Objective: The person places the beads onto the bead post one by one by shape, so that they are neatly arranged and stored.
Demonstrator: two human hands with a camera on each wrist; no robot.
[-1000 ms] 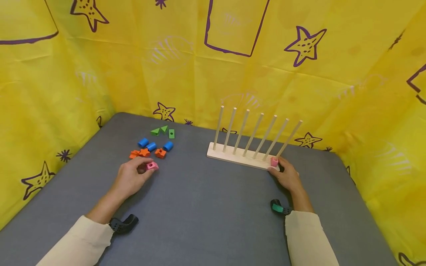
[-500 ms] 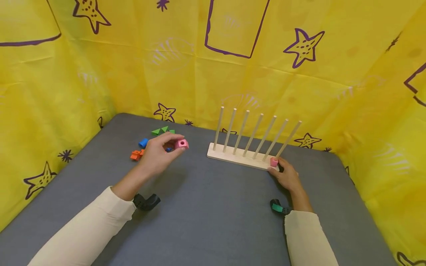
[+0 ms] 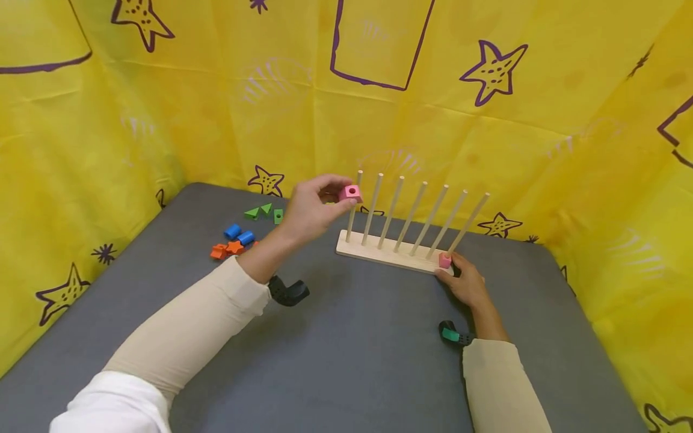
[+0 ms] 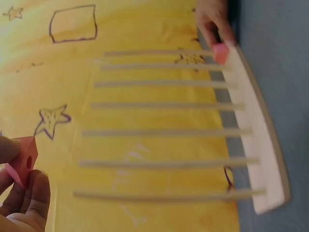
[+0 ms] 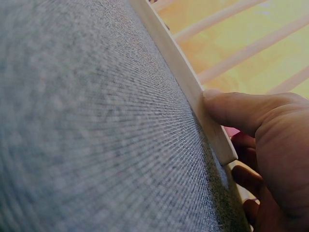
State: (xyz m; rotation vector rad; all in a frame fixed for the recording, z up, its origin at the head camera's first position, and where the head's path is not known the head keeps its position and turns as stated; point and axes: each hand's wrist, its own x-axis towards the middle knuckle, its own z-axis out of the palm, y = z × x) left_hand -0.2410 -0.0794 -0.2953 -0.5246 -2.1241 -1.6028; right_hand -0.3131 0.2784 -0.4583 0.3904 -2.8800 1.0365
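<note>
My left hand (image 3: 311, 210) pinches a pink block (image 3: 350, 193) with a round hole, raised above the table near the top of the leftmost peg. In the left wrist view the same pink block (image 4: 24, 157) sits between thumb and fingers, its hole facing the pegs. A wooden peg rack (image 3: 390, 255) with several upright pegs stands on the table. Around its right end my right hand (image 3: 465, 281) curls, thumb (image 5: 231, 104) on the front edge in the right wrist view. A second pink block (image 3: 445, 260) sits at the base of the rightmost peg.
Left on the grey table (image 3: 352, 361) lie green triangular blocks (image 3: 252, 213), a green rectangular block (image 3: 278, 216), blue cylinders (image 3: 233, 231) and orange blocks (image 3: 234, 248). A yellow patterned cloth (image 3: 303, 120) hangs behind and at both sides.
My left hand has carried the pink block from beside the orange blocks up and to the right, to the leftmost peg. My right hand has stayed on the rack's end.
</note>
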